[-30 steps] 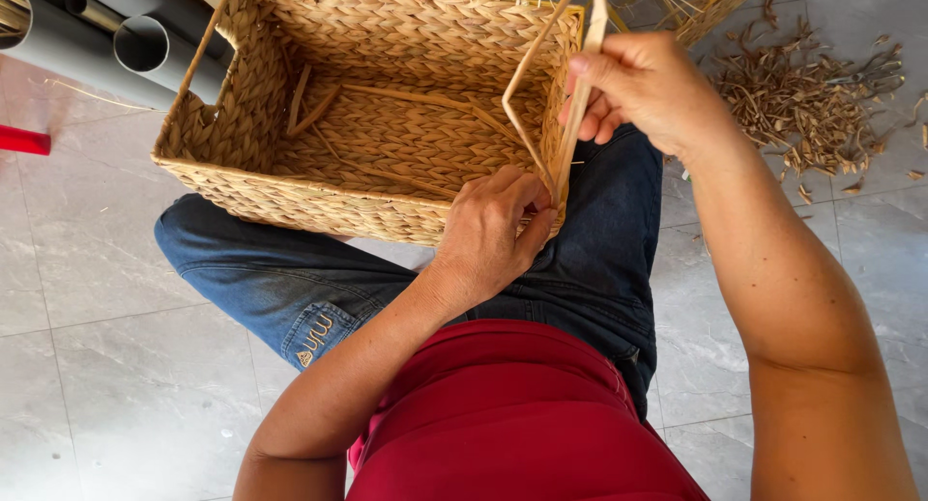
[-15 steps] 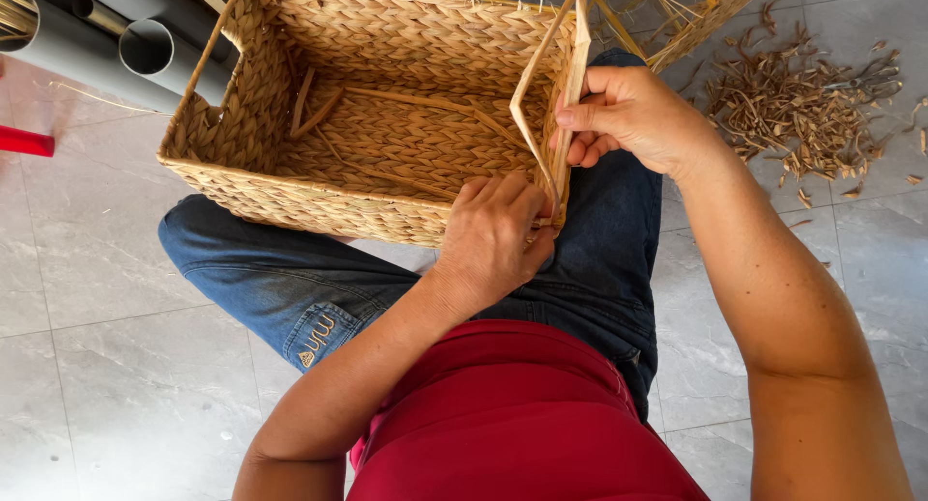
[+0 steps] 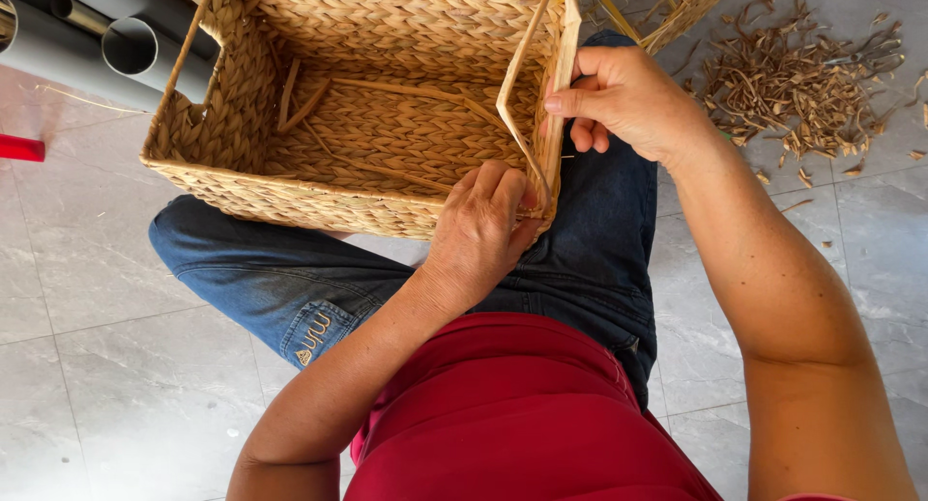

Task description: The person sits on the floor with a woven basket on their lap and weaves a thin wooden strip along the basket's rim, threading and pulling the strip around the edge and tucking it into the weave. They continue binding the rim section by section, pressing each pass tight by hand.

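Basket [image 3: 367,124], woven from pale fibre, rests on our lap against the jeans [image 3: 290,279], so its near right corner sits within reach. Our left hand [image 3: 483,230] closes over that corner, steadying the rim. Our right hand [image 3: 628,100] pinches a flat strand [image 3: 517,105] looped above the rim, keeping it taut. Fibre offcuts [image 3: 802,85] lie on the floor, right.
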